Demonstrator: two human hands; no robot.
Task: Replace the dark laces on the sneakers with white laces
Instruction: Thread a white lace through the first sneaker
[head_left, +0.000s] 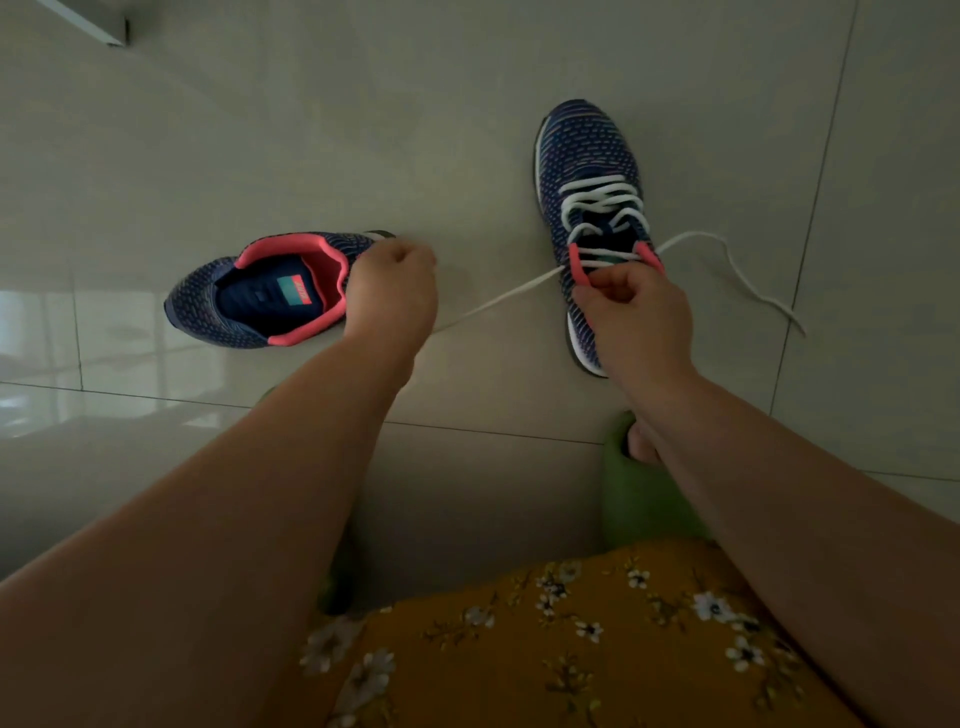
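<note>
Lap: mustard floral fabric (597, 639) fills the bottom edge, closest to the lens.
Slipper: green slipper (641, 499) on the tiled floor (208, 130), partly hidden behind the right forearm.
Right hand: right hand (636, 312) sits over the heel end of the laced sneaker (587, 156), fingers curled and pinching at the top of the lacing beside the pink collar.
Laced sneaker: upright on the floor, toe pointing away, white lace (602, 208) crossed through its eyelets.
Lace ends: one end runs taut to the left toward the left hand; the other lies loose on the floor to the right of the shoe.
Left hand: left hand (392, 296) is curled into a fist, gripping the taut lace end, in front of the second sneaker's toe end.
Second sneaker: unlaced sneaker (260, 291) lies well apart to the left, opening facing the camera, no lace visible.
</note>
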